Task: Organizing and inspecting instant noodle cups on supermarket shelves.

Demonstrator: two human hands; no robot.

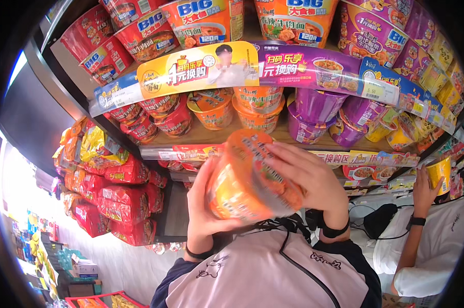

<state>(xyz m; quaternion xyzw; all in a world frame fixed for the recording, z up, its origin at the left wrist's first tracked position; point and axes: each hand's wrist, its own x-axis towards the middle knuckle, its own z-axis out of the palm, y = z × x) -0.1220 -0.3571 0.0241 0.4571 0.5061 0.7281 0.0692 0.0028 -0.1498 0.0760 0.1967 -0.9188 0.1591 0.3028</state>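
An orange instant noodle tub (pixel 232 184) is held up in front of my chest, tilted and blurred. My left hand (pixel 201 210) cups its left side and base, with the thumb along the bottom edge. Against the lid and right side rests my right hand (pixel 316 175), fingers spread over the wrap. Just behind the tub, more orange noodle tubs (pixel 258 117) stand stacked on the wooden shelf. Purple tubs (pixel 313 127) are to their right and red tubs (pixel 173 122) to their left.
Above, a shelf edge with a yellow promotional strip (pixel 197 67) carries larger noodle tubs (pixel 205 23). Red bagged noodle packs (pixel 120 202) are piled at the left. At the right, another person's hand (pixel 424 192) holds a yellow tub (pixel 439 175). A black cable (pixel 293 265) hangs across my shirt.
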